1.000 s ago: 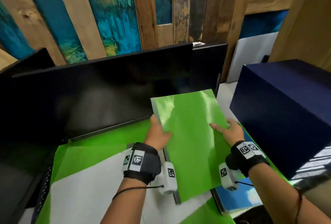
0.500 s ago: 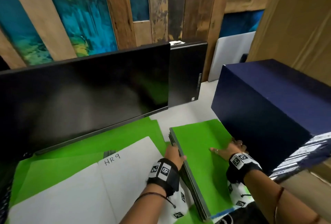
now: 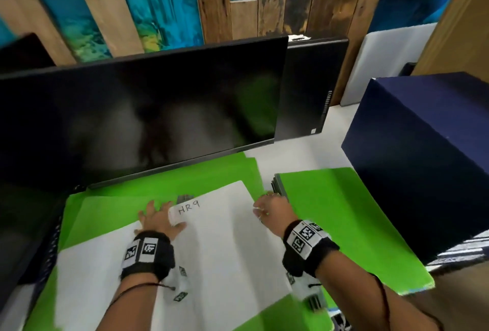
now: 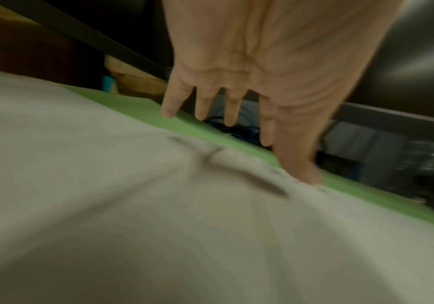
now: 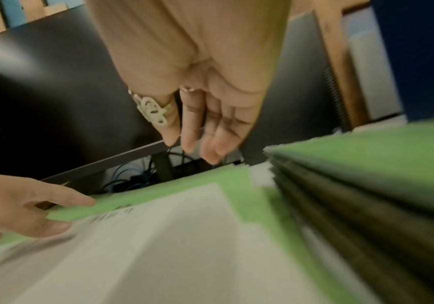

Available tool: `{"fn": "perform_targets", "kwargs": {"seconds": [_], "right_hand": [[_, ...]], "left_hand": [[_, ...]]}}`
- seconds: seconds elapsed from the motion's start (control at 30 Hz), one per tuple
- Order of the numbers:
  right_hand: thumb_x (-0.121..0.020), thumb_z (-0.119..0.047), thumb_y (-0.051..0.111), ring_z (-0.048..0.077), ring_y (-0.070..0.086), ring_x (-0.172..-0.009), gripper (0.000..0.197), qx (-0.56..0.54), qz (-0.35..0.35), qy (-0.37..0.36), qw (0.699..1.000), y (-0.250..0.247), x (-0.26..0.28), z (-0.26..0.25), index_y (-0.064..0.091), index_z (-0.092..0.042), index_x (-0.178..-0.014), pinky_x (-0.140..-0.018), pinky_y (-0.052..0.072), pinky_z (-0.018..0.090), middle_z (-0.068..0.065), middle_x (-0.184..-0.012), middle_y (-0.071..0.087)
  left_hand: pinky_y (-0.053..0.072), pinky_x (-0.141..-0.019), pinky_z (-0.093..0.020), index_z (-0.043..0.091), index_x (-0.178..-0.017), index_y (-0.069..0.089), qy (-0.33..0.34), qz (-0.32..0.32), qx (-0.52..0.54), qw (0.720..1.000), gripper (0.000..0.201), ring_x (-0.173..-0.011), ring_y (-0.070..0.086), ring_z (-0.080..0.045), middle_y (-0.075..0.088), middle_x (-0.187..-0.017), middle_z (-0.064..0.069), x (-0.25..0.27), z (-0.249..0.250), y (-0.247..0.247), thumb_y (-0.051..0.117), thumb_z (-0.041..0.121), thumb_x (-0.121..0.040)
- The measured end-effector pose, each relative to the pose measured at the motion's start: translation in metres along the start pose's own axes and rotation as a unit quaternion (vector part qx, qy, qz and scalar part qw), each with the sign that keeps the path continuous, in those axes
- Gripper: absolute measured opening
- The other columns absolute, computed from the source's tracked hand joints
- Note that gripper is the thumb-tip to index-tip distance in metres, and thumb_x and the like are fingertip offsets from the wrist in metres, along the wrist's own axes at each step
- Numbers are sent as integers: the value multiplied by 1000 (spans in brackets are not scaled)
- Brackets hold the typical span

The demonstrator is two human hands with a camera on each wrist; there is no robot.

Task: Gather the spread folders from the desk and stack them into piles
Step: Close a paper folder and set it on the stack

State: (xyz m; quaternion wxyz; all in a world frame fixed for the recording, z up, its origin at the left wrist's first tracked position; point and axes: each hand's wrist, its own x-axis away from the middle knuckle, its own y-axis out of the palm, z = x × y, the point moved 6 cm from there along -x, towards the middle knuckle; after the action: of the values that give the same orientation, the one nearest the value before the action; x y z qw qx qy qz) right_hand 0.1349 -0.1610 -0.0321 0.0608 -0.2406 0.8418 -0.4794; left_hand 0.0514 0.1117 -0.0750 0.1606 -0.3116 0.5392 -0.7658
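Behind my white desk [image 3: 299, 150] stands a big black screen [image 3: 137, 119]. My left hand [image 3: 158, 218] lies flat with spread fingers on the green folder with a white "HR9" sheet [image 3: 219, 238], thumb pressing its top edge. My right hand [image 3: 272, 210] hangs loose, holding nothing, beside the neat pile of green folders [image 3: 344, 219].

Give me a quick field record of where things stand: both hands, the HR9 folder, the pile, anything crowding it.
left hand: fingers spread, thumb on the corner marked HR9
right hand: over the folder's right edge, fingers loosely bent, no grip seen
white-faced green folder marked HR9: lying on spread green folders
stacked pile of green folders: right of it, edges roughly aligned
dark blue box: close beside the pile's right side
black monitor: behind the folders
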Motion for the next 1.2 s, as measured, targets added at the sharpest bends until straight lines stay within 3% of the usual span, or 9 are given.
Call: {"fn": "perform_targets", "kwargs": {"seconds": [0.17,0.33,0.53,0.63,0.8,0.93,1.03,1.13,1.2], "right_hand": [[-72,-63,64,30,36,-133,93,92,-108,200,969,59,-8,17,33,-3,-137,-107,35,39,14,-141,39],[-68,-62,69,33,32,-136,105,60,-100,252,961,73,-10,24,23,-4,-142,-111,31,42,14,-146,36],[-73,-65,62,32,22,-141,105,60,-106,268,956,75,-12,15,20,0,-145,-113,27,36,18,-152,20],[-75,-42,73,26,46,-129,83,-97,-63,254,960,84,-16,21,37,0,-138,-105,40,31,12,-139,48],[-83,-9,68,23,57,-109,44,-295,16,182,938,77,-14,18,50,-3,-123,-95,44,29,13,-122,60],[-87,2,59,20,58,-81,20,-406,24,66,911,41,-12,-3,49,-13,-96,-77,49,24,8,-96,62],[-81,-11,69,24,61,-87,22,-491,6,-8,871,8,-9,-14,53,-21,-93,-90,48,43,11,-100,65],[-42,-44,91,19,68,-82,67,-571,-22,-51,819,-19,-4,-25,56,-20,-93,-80,56,34,5,-94,73],[-31,-44,93,14,70,-77,79,-617,-18,-73,784,-34,-3,-29,55,-17,-95,-71,58,26,1,-87,74]], "left_hand": [[11,-117,-50,33,-143,23,0,-39,-48,998,120,-144,5,-30,19,-154,-4,5,-52,10,62,80,-40],[32,-104,-58,31,-141,23,-28,-27,-38,999,126,-132,23,-31,31,-138,-7,12,-56,4,70,76,-34],[27,-106,-65,39,-139,25,-22,-43,-37,998,115,-140,0,-39,-1,-152,-11,17,-53,1,78,65,-42],[23,-107,-65,40,-141,20,-11,-64,-33,997,122,-141,-3,-42,-4,-155,-8,14,-56,5,76,70,-37],[14,-112,-62,44,-139,23,-32,-38,36,998,128,-143,-2,-37,3,-157,-5,19,-55,5,43,94,-24],[10,-116,-55,37,-138,34,-61,9,179,982,89,-144,-6,-34,1,-157,-3,34,-44,-14,37,86,-63],[7,-113,-61,39,-142,24,-37,35,238,970,87,-145,-8,-31,0,-158,5,41,-24,-35,38,83,-67],[10,-111,-64,41,-136,30,0,81,262,962,81,-145,-3,-28,4,-157,7,49,-5,-60,52,77,-67],[17,-114,-54,33,-122,44,44,109,305,945,73,-144,7,-27,15,-153,1,58,10,-78,62,72,-62]]}}
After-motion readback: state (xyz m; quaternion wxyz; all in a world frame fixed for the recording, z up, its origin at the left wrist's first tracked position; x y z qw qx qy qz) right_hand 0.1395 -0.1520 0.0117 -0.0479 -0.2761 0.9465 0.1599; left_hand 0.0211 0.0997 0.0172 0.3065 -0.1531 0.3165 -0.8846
